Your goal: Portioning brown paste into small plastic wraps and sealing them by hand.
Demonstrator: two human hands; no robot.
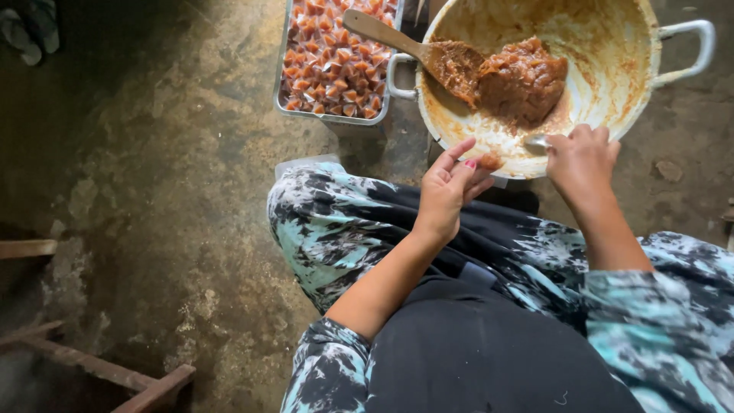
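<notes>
Down by our knees, our left hand (447, 191) has its fingers (468, 170) pressed together around a small lump of brown paste (489, 160), which sits at the fingertips, just against the near rim of the big pan (612, 92). Our right hand (581, 160) is curled shut on the handle of a metal spoon (537, 141); only the short bit of metal poking out left of the knuckles shows, lying over the pan's near edge. Beyond both sets of fingertips, further into the pan, a heap of sticky brown paste (524, 80) rests on the smeared bottom. A wooden spatula (417, 47) leans into that heap, its handle pointing away to the upper left of our left fingers. Past the left fingers and to their left, a metal tray (284, 76) stands beside the pan, filled with small wrapped pieces (332, 65) in clear wrappers. Under our wrists lies our patterned blue-and-black clothing (336, 222).
</notes>
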